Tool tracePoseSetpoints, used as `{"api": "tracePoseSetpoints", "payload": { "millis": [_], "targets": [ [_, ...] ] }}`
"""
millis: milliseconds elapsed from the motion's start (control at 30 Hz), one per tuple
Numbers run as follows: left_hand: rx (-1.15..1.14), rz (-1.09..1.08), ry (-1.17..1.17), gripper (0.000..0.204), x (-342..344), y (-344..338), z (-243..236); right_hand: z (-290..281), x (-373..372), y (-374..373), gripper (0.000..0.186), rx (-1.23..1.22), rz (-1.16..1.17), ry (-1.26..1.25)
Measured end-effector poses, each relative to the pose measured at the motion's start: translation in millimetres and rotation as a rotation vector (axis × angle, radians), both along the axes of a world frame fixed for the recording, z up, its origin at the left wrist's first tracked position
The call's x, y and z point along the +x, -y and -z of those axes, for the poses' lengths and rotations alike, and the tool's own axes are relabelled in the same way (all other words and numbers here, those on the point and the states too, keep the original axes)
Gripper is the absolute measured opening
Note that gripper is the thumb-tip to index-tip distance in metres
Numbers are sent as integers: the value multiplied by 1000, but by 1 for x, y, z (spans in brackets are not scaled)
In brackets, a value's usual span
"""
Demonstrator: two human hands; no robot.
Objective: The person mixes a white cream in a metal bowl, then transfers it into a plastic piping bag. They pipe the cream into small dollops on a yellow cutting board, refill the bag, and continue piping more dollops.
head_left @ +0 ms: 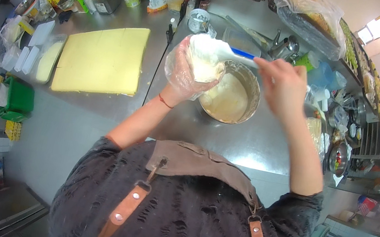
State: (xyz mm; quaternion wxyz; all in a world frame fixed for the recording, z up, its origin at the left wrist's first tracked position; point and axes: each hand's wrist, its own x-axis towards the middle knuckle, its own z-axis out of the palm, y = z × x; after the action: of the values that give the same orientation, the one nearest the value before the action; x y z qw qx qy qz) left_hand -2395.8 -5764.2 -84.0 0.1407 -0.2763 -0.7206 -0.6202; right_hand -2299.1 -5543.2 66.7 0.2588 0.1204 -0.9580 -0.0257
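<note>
Cream [205, 56], thick and white, fills a filmy clear bag [170, 68] in the cupped left hand [188, 75] at a round metal pot [256, 88]; the right hand [284, 88] closes round a blue-and-white spatula [243, 54].

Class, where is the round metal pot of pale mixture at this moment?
In the head view, the pot stands just right of centre on the steel counter, below the spatula, its left rim partly behind the left hand.
</note>
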Motion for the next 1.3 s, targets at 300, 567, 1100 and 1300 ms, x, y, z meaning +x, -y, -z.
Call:
{"api": "tracePoseSetpoints", "payload": {
  "millis": [300,567,1100,1300],
  "targets": [
    [459,143,228,73,-34,-15,2,35,18,70,42,976,61,-452],
    [57,-296,34,116,-39,18,46,-20,46,3,38,370,21,-54],
    [84,-180,130,98,20,100,15,196,-99,3,11,755,-387,268],
    [68,-118,210,108,34,119,-8,118,-69,6,12,-18,-313,125]
  ]
}}
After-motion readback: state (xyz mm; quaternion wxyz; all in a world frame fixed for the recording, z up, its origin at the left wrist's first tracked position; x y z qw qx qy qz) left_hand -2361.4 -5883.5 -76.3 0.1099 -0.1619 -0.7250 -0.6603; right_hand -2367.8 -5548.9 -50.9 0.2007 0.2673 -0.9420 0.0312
